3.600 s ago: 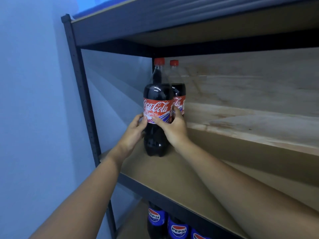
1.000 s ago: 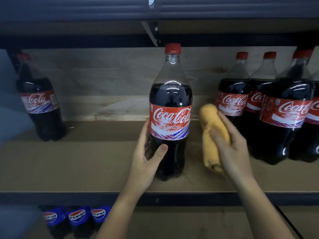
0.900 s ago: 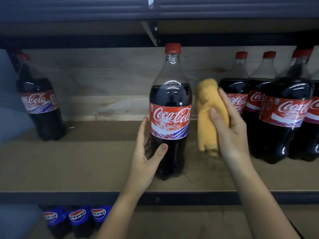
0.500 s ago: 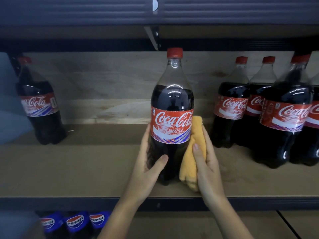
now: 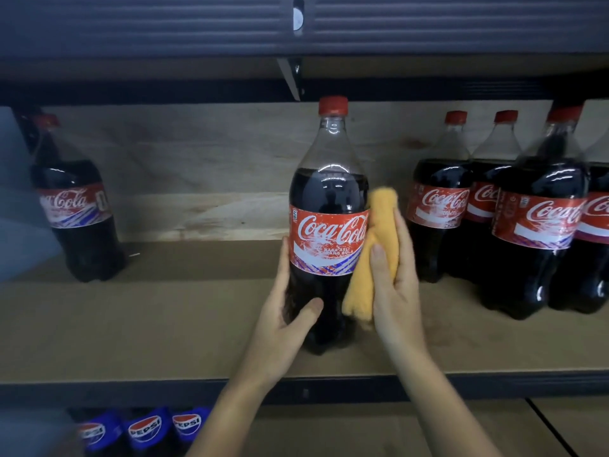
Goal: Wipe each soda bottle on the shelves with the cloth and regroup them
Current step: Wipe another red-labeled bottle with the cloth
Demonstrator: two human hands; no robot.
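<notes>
On the middle shelf point(image 5: 164, 324), centre bottle point(image 5: 329, 225) was gripped low by left hand point(image 5: 286, 311); cloth point(image 5: 372, 255) was pinched against its side by right hand point(image 5: 395, 291). Wipe judged underway; right cluster point(image 5: 494, 219) and left bottle point(image 5: 75, 209) seemingly left, regrouping too.

centre bottle point(image 5: 329, 192): clear glossy plastic, bright highlights gleaming off the dark shoulder; smooth red plastic cap

label point(image 5: 328, 240): glossy red film wrap, print looking scuffed and whitish in patches

cloth point(image 5: 372, 258): yellow-orange fabric, soft, matt, fuzzy nap, bunched into folds

shelf board point(image 5: 164, 318): matt brown board, dull and slightly rough

back panel point(image 5: 214, 159): bare pale wood, grain and stains showing, unvarnished

shelf frame point(image 5: 494, 385): dark metal, painted, low sheen

right-hand bottles point(image 5: 540, 225): same shiny plastic, sharp glints

lower bottles point(image 5: 145, 430): glossy blue film labels
</notes>
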